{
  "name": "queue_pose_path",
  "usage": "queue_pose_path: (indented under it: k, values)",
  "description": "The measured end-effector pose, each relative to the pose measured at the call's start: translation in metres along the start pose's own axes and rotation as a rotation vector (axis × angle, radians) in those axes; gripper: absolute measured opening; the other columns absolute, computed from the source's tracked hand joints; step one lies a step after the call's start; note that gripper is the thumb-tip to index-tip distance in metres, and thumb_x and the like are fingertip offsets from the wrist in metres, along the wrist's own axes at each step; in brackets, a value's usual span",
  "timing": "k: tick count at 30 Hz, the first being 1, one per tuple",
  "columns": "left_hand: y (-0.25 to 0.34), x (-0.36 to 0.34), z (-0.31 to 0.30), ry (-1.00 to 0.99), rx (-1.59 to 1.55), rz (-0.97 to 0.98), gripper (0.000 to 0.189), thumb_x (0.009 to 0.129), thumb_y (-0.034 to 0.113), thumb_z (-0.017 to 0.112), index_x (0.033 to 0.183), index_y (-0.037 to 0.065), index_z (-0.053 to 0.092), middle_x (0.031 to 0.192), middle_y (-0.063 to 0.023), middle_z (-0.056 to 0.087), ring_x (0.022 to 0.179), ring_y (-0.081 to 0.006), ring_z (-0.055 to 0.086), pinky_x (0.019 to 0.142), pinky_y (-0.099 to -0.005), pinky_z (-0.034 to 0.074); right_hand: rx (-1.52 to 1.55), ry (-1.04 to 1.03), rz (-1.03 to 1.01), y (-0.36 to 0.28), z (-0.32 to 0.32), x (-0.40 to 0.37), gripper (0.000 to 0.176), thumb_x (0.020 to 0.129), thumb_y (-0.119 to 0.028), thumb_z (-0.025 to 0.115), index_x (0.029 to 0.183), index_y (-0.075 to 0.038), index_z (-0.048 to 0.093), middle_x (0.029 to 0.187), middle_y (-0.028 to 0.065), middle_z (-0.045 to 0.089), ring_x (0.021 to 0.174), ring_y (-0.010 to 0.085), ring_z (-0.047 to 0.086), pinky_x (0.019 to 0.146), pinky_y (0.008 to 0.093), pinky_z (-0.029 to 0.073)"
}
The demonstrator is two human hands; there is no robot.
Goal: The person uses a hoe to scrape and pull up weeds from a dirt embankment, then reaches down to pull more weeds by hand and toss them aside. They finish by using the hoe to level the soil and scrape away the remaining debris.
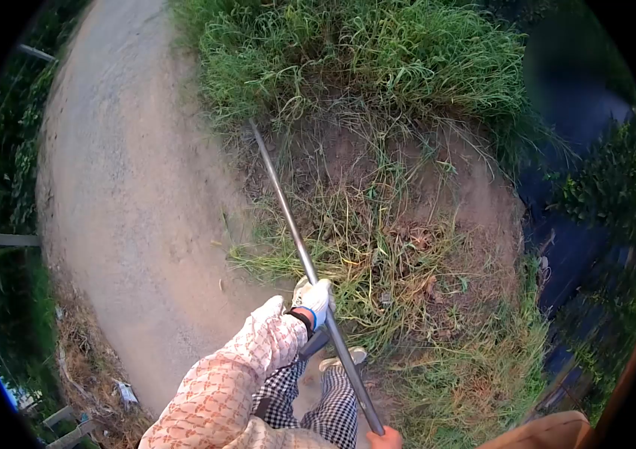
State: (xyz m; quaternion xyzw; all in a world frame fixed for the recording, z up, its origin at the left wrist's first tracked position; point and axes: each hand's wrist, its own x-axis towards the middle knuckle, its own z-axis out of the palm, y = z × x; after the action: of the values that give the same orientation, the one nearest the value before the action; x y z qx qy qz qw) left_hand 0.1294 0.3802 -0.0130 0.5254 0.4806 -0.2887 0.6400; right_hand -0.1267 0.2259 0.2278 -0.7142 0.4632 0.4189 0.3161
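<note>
A long grey metal pole [286, 206] slants from the edge of the grass down to the bottom of the view. My left hand [314, 299], in a white glove, is wrapped around its middle. Close to the pole's lower end, my right hand [385, 440] grips it, partly cut off by the frame's edge. The far end of the pole rests low by the standing grass [378, 56]; whatever head it has there is not clear. Cut grass [378, 277] lies on the bare soil to the right of the pole.
A pale dirt path [131, 187] runs along the left. On the right, the bank drops toward dark water or shaded ground [568, 217]. A white scrap [125, 391] lies at lower left. My shoe [344, 359] stands beneath the pole.
</note>
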Motion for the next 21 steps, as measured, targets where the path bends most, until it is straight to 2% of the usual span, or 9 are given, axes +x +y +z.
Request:
queue_pose_path:
  k: [1,4,5,10,13,14,17,19,21]
  values:
    - [0.006,-0.025,0.002,-0.029,-0.065,-0.038,0.015,0.083,0.018,0.056,0.075,0.008,0.048,0.054,-0.0034,0.048,0.041,-0.0177,0.048,0.038,-0.0320,0.043,0.006,0.011,-0.031,0.007,-0.009,-0.023,0.028,0.075,-0.027,0.063,0.085,-0.001,0.065,0.073,0.0203,0.063,0.071,0.0339,0.062,0.065,0.0404,0.047]
    - [0.011,-0.013,-0.017,-0.100,-0.126,-0.037,0.015,0.082,0.017,0.058,0.078,0.008,0.046,0.057,-0.0033,0.048,0.043,-0.0172,0.049,0.038,-0.0326,0.042,-0.066,-0.045,-0.010,0.002,0.001,-0.030,0.027,0.075,-0.026,0.064,0.084,0.000,0.065,0.072,0.0201,0.062,0.069,0.0321,0.061,0.064,0.0390,0.046]
    - [0.010,-0.011,-0.016,-0.085,-0.098,-0.011,0.016,0.082,0.017,0.058,0.078,0.008,0.045,0.057,-0.0031,0.047,0.043,-0.0171,0.048,0.037,-0.0326,0.042,0.167,-0.106,0.030,-0.026,-0.009,-0.040,0.026,0.076,-0.024,0.062,0.084,0.000,0.064,0.072,0.0204,0.062,0.069,0.0328,0.061,0.063,0.0390,0.046]
    - [0.073,0.004,-0.025,-0.042,-0.302,-0.072,0.019,0.085,0.017,0.055,0.069,0.014,0.043,0.054,0.0026,0.041,0.040,-0.0095,0.037,0.037,-0.0267,0.036,0.132,-0.053,-0.139,-0.077,-0.017,-0.014,0.026,0.077,-0.023,0.061,0.088,0.000,0.065,0.074,0.0210,0.062,0.071,0.0339,0.062,0.063,0.0388,0.045]
    - [0.111,0.018,-0.035,-0.043,-0.316,-0.046,0.023,0.086,0.019,0.053,0.067,0.016,0.041,0.052,0.0049,0.037,0.041,-0.0090,0.037,0.038,-0.0267,0.036,-0.021,0.056,-0.225,-0.078,0.000,0.028,0.022,0.068,-0.023,0.065,0.069,-0.001,0.061,0.055,0.0142,0.055,0.050,0.0228,0.056,0.052,0.0347,0.043]
    - [0.116,0.025,-0.035,-0.048,-0.295,-0.048,0.024,0.086,0.019,0.053,0.066,0.017,0.041,0.052,0.0053,0.037,0.040,-0.0087,0.037,0.038,-0.0264,0.036,-0.025,0.030,-0.194,-0.079,-0.001,0.030,0.022,0.068,-0.025,0.065,0.070,-0.003,0.062,0.058,0.0145,0.057,0.055,0.0258,0.058,0.056,0.0363,0.045]
    - [0.077,0.041,-0.026,-0.044,-0.270,-0.077,0.019,0.083,0.019,0.056,0.070,0.015,0.043,0.052,0.0015,0.041,0.039,-0.0116,0.040,0.033,-0.0296,0.037,-0.051,0.006,-0.084,-0.050,-0.005,0.022,0.022,0.068,-0.028,0.064,0.073,-0.007,0.065,0.064,0.0154,0.062,0.066,0.0320,0.062,0.063,0.0396,0.048]
    - [0.013,-0.007,0.008,-0.059,-0.122,-0.085,0.019,0.083,0.017,0.055,0.069,0.014,0.043,0.053,0.0026,0.040,0.040,-0.0104,0.039,0.035,-0.0264,0.035,-0.099,0.048,0.005,0.017,-0.001,0.003,0.021,0.068,-0.028,0.064,0.073,-0.007,0.065,0.064,0.0158,0.061,0.065,0.0322,0.062,0.063,0.0397,0.048]
    - [-0.026,-0.051,0.020,-0.057,-0.138,-0.064,0.016,0.084,0.017,0.054,0.074,0.012,0.044,0.060,0.0010,0.043,0.041,-0.0116,0.041,0.037,-0.0281,0.036,0.097,-0.082,0.075,0.014,-0.045,-0.041,0.028,0.077,-0.025,0.061,0.088,0.000,0.064,0.075,0.0209,0.062,0.072,0.0346,0.062,0.064,0.0391,0.046]
